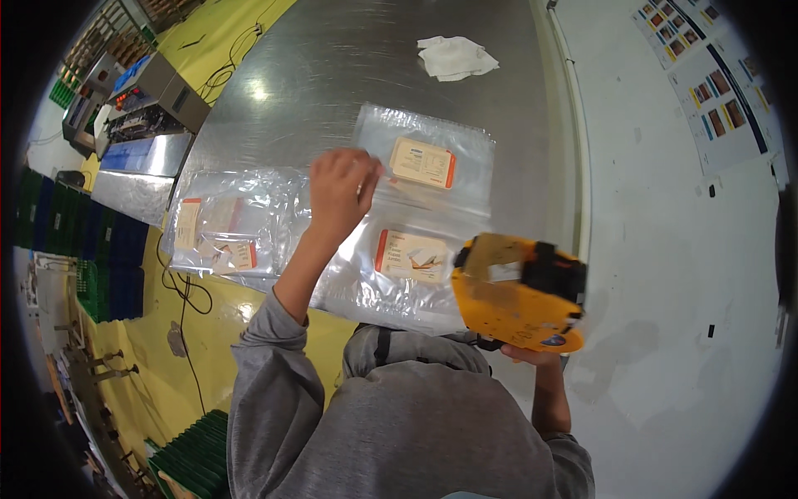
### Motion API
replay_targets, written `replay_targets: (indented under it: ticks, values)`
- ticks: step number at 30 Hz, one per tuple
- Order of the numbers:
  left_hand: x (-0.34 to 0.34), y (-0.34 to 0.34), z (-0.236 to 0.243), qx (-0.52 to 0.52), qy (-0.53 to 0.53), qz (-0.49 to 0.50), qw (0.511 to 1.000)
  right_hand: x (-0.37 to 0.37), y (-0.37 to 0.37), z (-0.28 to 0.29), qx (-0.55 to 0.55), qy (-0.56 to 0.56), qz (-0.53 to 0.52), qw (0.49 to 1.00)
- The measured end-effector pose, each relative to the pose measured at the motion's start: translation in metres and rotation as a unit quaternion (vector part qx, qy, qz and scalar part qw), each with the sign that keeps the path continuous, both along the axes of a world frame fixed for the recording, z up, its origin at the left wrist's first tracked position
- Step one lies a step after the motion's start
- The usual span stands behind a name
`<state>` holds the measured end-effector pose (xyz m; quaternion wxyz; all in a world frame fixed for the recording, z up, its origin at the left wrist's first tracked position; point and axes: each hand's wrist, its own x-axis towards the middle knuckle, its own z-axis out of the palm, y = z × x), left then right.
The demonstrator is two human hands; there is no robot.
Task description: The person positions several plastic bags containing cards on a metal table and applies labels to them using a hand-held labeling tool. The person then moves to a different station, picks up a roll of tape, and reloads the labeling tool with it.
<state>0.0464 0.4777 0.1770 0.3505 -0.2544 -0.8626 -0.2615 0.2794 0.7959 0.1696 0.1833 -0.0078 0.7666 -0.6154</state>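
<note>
My left hand (341, 187) is over the upper clear plastic bag, fingers curled, slightly blurred; what they hold, if anything, is unclear. Beside it lies that bag (465, 145) with a cream-and-orange label (422, 164). My right hand (524, 353) grips a bulky yellow-and-black handheld device (499, 299) at the right of the table. Left of the device is another clear bag (349, 283) with a cream label (411, 256). Further left lie more transparent bags (274, 195) with cream-and-orange labels (187, 223).
The steel table (316, 58) carries a crumpled white cloth (455, 58) at its back. At left stand a metal machine (150, 100), stacked dark crates (116, 249) and loose cables (195, 303) over a yellow floor. A white wall (665, 249) with posters (719, 104) borders the right side.
</note>
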Motion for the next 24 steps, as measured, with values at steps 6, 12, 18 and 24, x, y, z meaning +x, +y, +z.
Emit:
replay_targets:
  ticks: [6,12,18,24]
  values:
    - [0.047,-0.038,-0.069,0.013,-0.192,-0.049,0.98,-0.051,-0.007,-0.019,0.182,0.175,0.139,0.958]
    - [0.116,-0.046,-0.143,-0.067,-0.4,-0.141,0.903,-0.089,-0.024,-0.049,0.447,0.047,0.231,0.863]
    - [0.121,-0.047,-0.153,-0.063,-0.392,-0.123,0.909,-0.072,0.015,-0.016,0.407,-0.014,0.195,0.892]
    - [0.113,-0.057,-0.154,-0.052,-0.344,-0.161,0.924,-0.039,0.022,0.002,0.231,-0.027,0.005,0.973]
